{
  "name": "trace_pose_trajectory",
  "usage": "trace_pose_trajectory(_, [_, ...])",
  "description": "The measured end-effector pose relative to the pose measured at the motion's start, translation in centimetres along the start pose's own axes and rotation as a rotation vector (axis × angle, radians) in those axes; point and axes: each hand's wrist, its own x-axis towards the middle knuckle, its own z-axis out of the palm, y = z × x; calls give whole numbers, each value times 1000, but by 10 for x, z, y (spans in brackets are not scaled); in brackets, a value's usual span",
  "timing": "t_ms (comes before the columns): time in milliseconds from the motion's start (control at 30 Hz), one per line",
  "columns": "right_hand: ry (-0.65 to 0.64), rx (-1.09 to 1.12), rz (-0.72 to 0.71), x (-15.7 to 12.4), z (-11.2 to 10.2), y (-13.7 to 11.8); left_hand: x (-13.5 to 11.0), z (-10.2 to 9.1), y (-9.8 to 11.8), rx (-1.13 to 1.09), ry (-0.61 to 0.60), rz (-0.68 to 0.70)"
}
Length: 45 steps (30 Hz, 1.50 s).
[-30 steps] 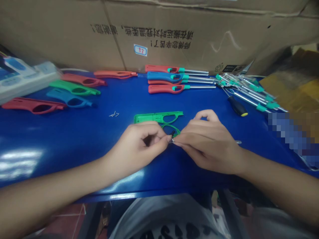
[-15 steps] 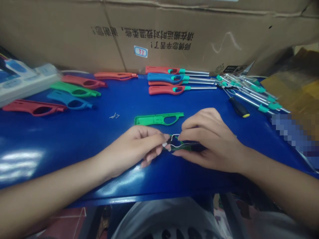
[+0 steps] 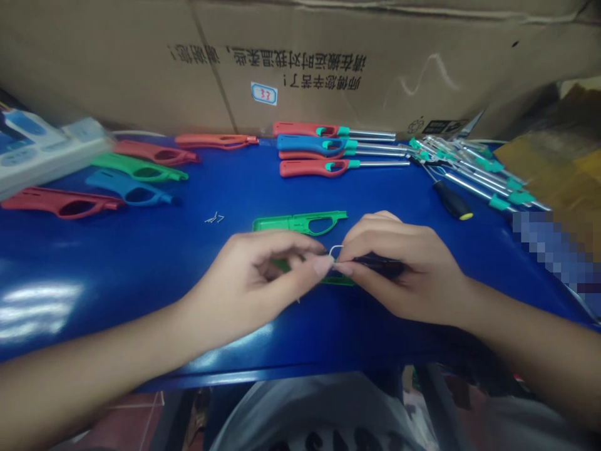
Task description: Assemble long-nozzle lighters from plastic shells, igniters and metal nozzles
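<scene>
Over the glossy blue desk (image 3: 154, 263), I hold my bare left hand (image 3: 270, 269) and bare right hand (image 3: 408, 263) close together, thumbs pinched toward forefingers; my bare forearms (image 3: 126, 344) slant inward across the desk's near edge.

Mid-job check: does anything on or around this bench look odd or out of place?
Yes: the cardboard box at the back has its printed Chinese lines upside down. Also, the metal lighter tubes on the right lie jumbled, unlike the tidy assembled lighters beside them.
</scene>
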Motion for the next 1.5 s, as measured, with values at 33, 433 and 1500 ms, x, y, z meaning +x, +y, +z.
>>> trace_pose_trajectory(33, [1, -10, -5, 0, 0, 0, -1, 1, 0, 52, 7, 33])
trace_pose_trajectory(433, [75, -143, -23, -2, 1, -5, 1, 1, 3, 155, -121, 191])
trace_pose_trajectory(1500, [-236, -87, -63, -7, -1, 2, 7, -9, 5, -174, -430, -346])
